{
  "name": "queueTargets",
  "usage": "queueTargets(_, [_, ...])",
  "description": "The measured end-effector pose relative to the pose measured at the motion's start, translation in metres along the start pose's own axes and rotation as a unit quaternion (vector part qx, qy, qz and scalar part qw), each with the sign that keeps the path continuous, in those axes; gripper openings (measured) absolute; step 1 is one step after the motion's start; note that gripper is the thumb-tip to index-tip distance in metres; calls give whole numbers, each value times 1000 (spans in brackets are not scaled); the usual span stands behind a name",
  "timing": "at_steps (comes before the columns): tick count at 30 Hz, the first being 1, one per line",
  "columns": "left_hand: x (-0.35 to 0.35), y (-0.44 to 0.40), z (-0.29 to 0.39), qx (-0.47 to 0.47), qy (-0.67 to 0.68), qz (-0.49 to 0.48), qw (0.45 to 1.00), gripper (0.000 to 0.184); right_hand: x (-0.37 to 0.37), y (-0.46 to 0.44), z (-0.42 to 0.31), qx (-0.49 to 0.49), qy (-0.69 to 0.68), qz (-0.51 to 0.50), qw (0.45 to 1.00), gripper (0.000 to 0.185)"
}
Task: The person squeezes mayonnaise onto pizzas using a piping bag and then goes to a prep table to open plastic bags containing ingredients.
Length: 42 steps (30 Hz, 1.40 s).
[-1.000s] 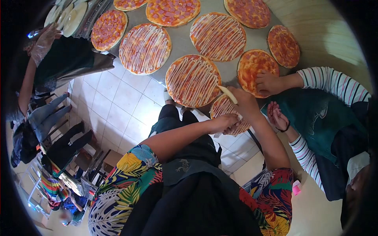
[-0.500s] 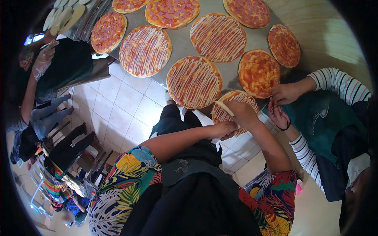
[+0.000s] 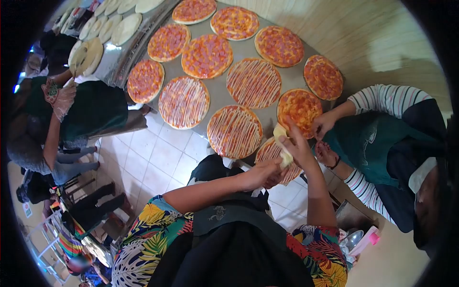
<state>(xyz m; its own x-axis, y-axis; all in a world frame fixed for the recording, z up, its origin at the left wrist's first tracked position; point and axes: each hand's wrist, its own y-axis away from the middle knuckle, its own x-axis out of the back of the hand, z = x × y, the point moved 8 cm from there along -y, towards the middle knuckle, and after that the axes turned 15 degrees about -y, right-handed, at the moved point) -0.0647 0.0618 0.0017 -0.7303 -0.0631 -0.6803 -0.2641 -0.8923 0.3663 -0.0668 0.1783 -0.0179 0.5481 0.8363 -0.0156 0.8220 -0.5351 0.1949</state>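
Observation:
Both my hands are over the lower pizza [image 3: 264,154], which has white sauce stripes and is partly hidden by them. Between them is a soft pale-yellow strip [image 3: 286,157], cheese-like in colour; I cannot tell its exact kind. My right hand [image 3: 300,146] grips its upper part, fingers pointing up beside a cheese-topped pizza [image 3: 300,109]. At the strip's lower end, the fingers of my left hand [image 3: 262,174] are closed round it. Another striped pizza [image 3: 234,131] lies just left of my hands.
Several pizzas with diced pink topping, such as one pizza [image 3: 207,56], cover the metal table [image 3: 217,93]. At right, a co-worker's hands [image 3: 325,129] are close to mine. A gloved person's hand [image 3: 64,100] holds something at left. Pale dough rounds [image 3: 126,29] lie at upper left.
The view has shifted, showing more pizzas and dough rounds at the top. My right hand has turned upward, fingers extending, and more of the pale-yellow strip shows between my hands.

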Motion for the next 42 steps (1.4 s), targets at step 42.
queueTargets(42, [268, 62, 128, -77, -65, 179, 979, 16, -200, -307, -7, -194, -76, 88, 974, 32])
